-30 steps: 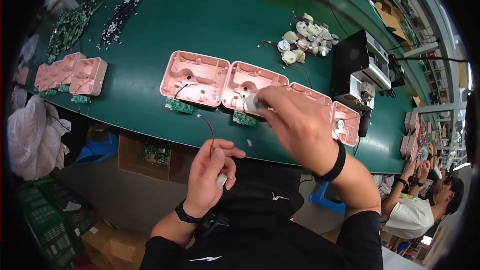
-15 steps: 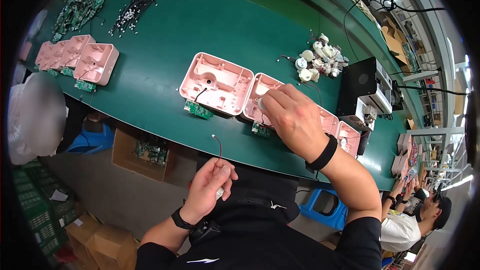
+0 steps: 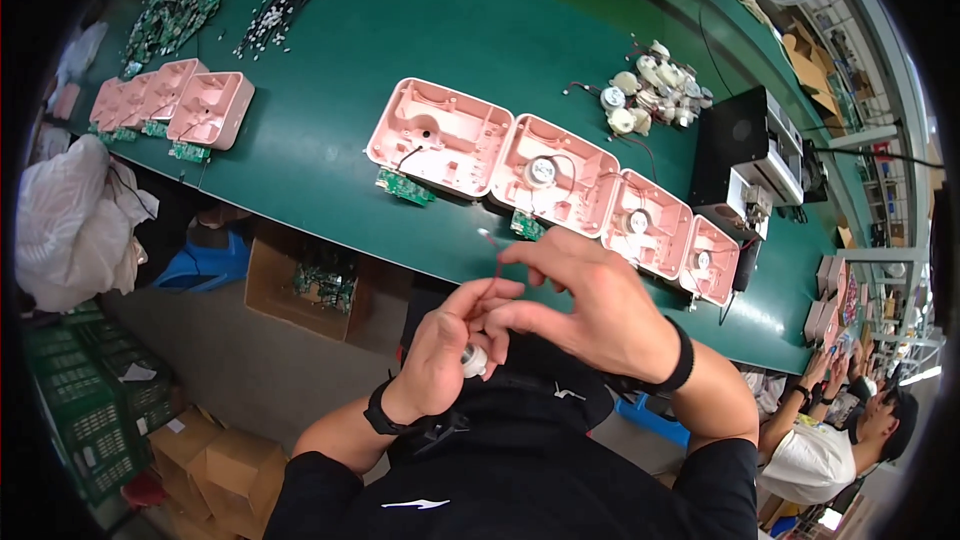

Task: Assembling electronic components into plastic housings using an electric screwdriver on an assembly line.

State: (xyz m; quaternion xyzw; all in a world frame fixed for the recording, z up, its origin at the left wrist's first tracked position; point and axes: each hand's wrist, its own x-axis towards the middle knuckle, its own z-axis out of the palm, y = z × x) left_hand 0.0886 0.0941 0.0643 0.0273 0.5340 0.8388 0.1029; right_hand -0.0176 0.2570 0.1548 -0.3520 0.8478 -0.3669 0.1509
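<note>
In front of my body, my left hand is closed round a small white round motor. From that hand its thin red-and-dark wire rises to a small white plug. My right hand is beside it, thumb and index finger apart, the index fingertip at the wire. Beyond the hands stands a row of pink plastic housings. The leftmost pink housing has no motor in its round seat; the second housing has a white round motor seated in it. Green circuit boards hang by wires at their near sides.
A heap of white motors lies at the far right, near a black machine. At the far left are piled circuit boards, black cables and more pink housings. A cardboard box stands below the table edge.
My right hand has left the second housing, where a white motor now shows, and come back to my left hand. The left hand has shifted slightly right with its motor.
</note>
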